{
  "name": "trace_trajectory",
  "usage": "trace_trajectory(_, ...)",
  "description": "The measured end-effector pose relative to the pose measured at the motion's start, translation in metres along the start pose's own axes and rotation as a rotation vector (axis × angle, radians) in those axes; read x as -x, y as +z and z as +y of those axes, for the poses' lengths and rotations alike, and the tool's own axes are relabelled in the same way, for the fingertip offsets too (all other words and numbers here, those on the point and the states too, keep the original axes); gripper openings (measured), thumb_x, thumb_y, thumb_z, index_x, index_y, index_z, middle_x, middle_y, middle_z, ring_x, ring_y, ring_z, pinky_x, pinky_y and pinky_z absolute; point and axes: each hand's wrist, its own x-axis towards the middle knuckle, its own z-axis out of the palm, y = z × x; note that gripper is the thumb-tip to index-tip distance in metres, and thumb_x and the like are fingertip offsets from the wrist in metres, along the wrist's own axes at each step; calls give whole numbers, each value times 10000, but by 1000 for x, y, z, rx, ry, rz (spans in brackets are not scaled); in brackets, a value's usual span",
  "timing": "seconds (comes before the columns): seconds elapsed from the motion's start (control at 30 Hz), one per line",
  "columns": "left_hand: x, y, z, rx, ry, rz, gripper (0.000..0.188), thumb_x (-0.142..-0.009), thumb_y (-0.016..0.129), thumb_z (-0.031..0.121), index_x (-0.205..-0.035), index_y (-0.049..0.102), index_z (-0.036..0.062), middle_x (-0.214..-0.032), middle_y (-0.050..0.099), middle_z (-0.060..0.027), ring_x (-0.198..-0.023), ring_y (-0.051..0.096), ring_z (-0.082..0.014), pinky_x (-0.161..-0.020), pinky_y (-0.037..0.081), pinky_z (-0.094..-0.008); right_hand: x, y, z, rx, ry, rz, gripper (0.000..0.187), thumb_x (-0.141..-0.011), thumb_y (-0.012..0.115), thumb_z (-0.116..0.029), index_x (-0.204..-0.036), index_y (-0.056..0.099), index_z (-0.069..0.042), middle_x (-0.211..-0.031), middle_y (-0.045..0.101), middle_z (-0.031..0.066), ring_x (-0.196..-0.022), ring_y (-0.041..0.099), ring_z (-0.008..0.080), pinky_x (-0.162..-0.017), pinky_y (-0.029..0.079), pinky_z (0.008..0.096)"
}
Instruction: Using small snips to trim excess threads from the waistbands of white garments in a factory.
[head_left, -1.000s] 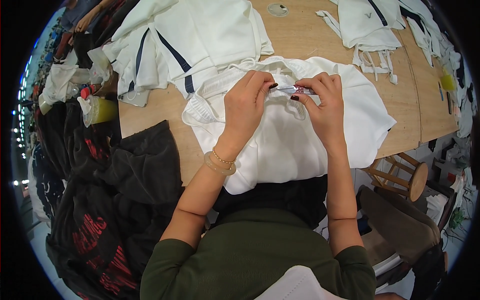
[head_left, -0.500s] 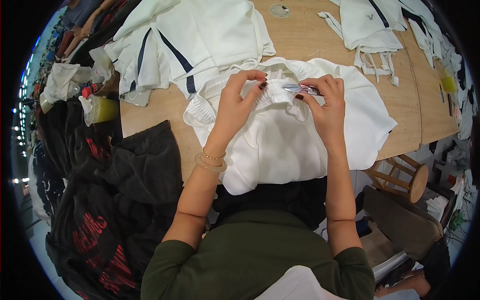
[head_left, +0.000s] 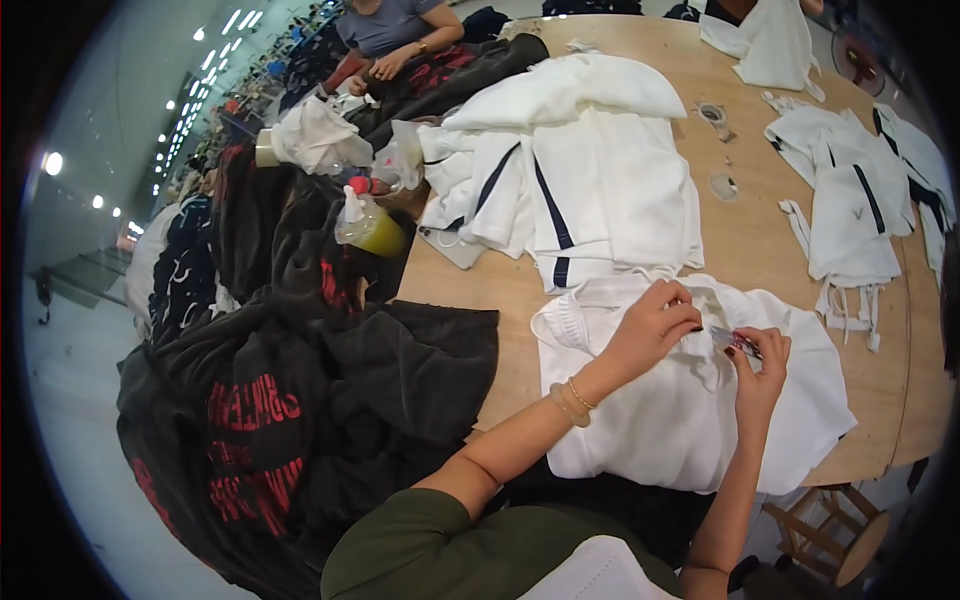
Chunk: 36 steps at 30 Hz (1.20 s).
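A white garment with a gathered elastic waistband (head_left: 640, 430) lies at the table's near edge. My left hand (head_left: 652, 328) is closed on its waistband, with thumb and fingertips pinched together. Close beside it, my right hand (head_left: 764, 372) holds a pair of thread snips (head_left: 738, 343) with reddish handles, blades pointing at the pinched fabric. Whether the blades touch a thread is too small to tell.
White garments with navy stripes (head_left: 610, 190) are piled beyond my hands, more white pieces (head_left: 850, 220) lie right. Dark clothes with red print (head_left: 300, 430) fill the left, under a cup of yellow-green liquid (head_left: 375, 232). A wooden stool (head_left: 830, 535) stands lower right; another person (head_left: 400, 40) sits far off.
My view has swung to the left and up, so the table and my hands appear farther right and lower. Both hands stay at the waistband, snips still in my right hand.
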Motion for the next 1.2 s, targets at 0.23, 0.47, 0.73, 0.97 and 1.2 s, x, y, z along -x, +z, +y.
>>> trace_trajectory(0.23, -5, -9, 4, -111, 31, 22, 85, -771, 653, 23, -831, 593, 13, -862, 529, -69, -808, 538, -229, -682, 464, -338, -6, 6, -3, -39, 26, -28, 192, -718, 658, 61, -894, 635, -12, -834, 503, 39, -867, 489, 171, -795, 450, 262)
trace_trajectory(0.47, -6, -7, 6, -139, 50, 3, 100, -781, 649, 30, -857, 584, 23, -875, 538, -78, -796, 564, -250, -667, 483, -343, -7, 5, -3, -49, 38, -9, 183, -705, 668, 42, -877, 639, -17, -817, 507, 48, -869, 474, 197, -789, 443, 283)
trace_trajectory(0.73, -7, -7, 5, -159, 14, -7, 88, -804, 643, 43, -878, 605, 16, -886, 575, -98, -794, 582, -277, -679, 486, -356, -6, 3, -2, -21, 19, -26, 199, -713, 649, 73, -894, 637, -8, -840, 497, 45, -867, 496, 171, -800, 462, 263)
trace_trajectory(0.97, -7, -6, 2, -170, 17, -5, 98, -801, 641, 60, -859, 570, 24, -862, 550, -95, -795, 573, -279, -662, 487, -366, -7, 4, -5, -51, 27, -13, 190, -710, 675, 40, -888, 637, -16, -823, 504, 53, -868, 479, 201, -784, 462, 279)
trace_trajectory(1.2, -7, -7, 2, -155, -2, -31, 96, -807, 638, 62, -859, 569, 20, -847, 550, -102, -784, 573, -291, -662, 482, -374, -7, 4, -5, -29, 22, -22, 200, -707, 661, 59, -892, 635, -12, -835, 500, 51, -870, 490, 187, -792, 466, 270)
